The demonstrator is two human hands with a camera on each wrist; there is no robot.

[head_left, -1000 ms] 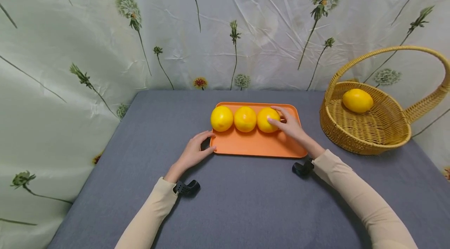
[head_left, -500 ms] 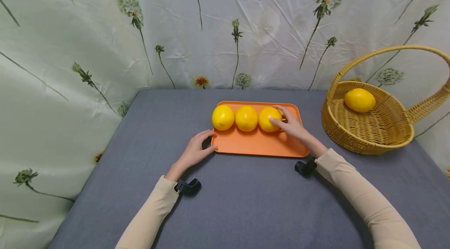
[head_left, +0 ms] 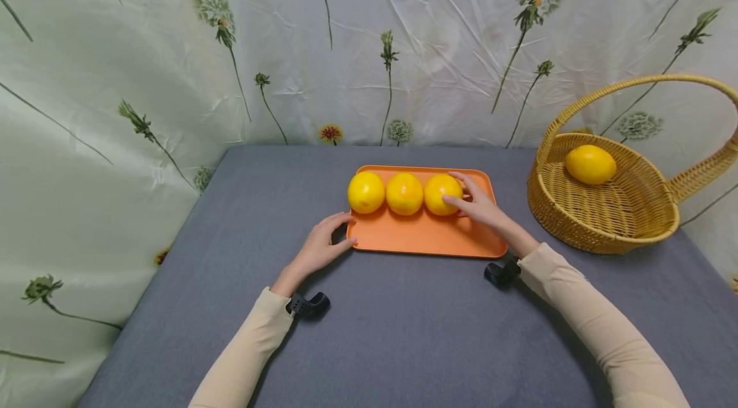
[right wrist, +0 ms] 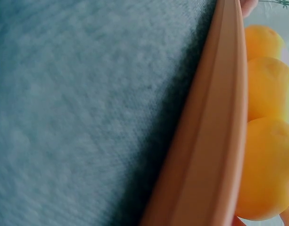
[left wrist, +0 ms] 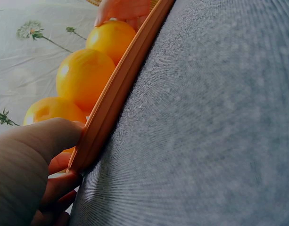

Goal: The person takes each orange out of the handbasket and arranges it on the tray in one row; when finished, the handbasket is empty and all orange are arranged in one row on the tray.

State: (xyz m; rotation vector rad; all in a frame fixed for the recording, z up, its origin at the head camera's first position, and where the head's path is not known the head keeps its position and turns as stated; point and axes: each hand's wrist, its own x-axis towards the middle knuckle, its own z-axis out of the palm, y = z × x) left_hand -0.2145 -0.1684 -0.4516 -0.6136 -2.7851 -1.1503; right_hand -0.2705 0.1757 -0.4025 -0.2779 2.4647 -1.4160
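Three round oranges stand in a row along the far side of an orange tray (head_left: 415, 238): the left orange (head_left: 366, 193), the middle orange (head_left: 405, 194) and the right orange (head_left: 441, 195). My right hand (head_left: 478, 206) holds the right orange, thumb on its near side and fingers behind it. That orange still sits on the tray. At the tray's left end, my left hand (head_left: 319, 244) grips the edge. The left wrist view shows its thumb (left wrist: 59, 134) against the rim and curled fingers lower down. In the right wrist view, the tray wall (right wrist: 210, 155) hides most of the right hand.
A wicker basket (head_left: 544, 211) with a tall arched handle stands at the right of the table. One oval yellow fruit (head_left: 590, 164), lemon-like, lies in it. A grey cloth (head_left: 403, 318) covers the table. Behind hangs a flower-printed curtain (head_left: 346, 75).
The head view has shifted slightly. Both hands, the tray and the oranges keep their places relative to each other.
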